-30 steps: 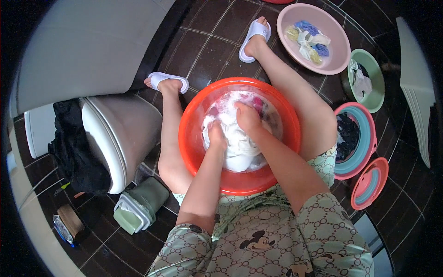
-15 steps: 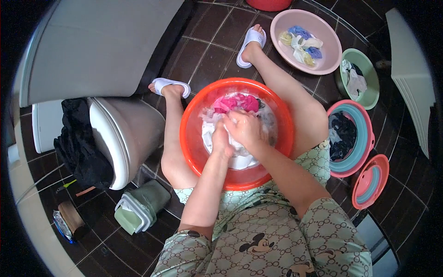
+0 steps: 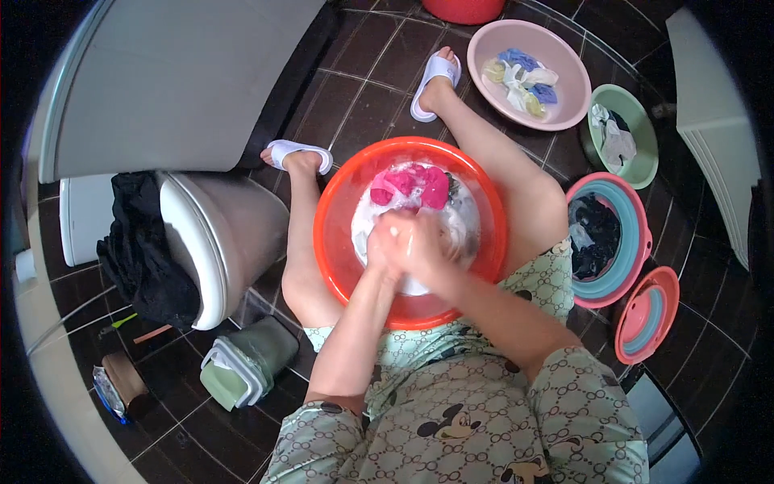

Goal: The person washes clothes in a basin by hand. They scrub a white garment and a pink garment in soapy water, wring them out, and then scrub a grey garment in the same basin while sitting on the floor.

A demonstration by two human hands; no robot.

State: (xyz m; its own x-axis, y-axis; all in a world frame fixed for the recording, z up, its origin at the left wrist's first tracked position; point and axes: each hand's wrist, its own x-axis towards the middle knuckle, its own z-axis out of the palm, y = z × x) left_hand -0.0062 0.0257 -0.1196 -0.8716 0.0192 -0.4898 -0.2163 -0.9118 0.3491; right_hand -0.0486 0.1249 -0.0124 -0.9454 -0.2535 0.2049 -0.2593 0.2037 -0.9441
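Note:
A red-orange basin stands between my legs, holding foamy water and wet laundry. My left hand and my right hand are pressed together over its middle, fingers closed and wet with suds. Whatever lies between them is hidden, and the right hand is smeared by motion. Just beyond my fingers is a bright pink cloth with foam on it. White cloth spreads in the water around and under my hands. A bit of dark grey cloth shows beside the pink one.
At right stand a pink basin with small clothes, a green basin, a pink-and-blue folding basin with dark clothes and a smaller folding basin. At left, black clothing drapes the toilet, near a bin.
My hands have drawn closer together, and the fingers that were spread have closed. The pink cloth now shows more fully beyond them. The whole view has shifted slightly.

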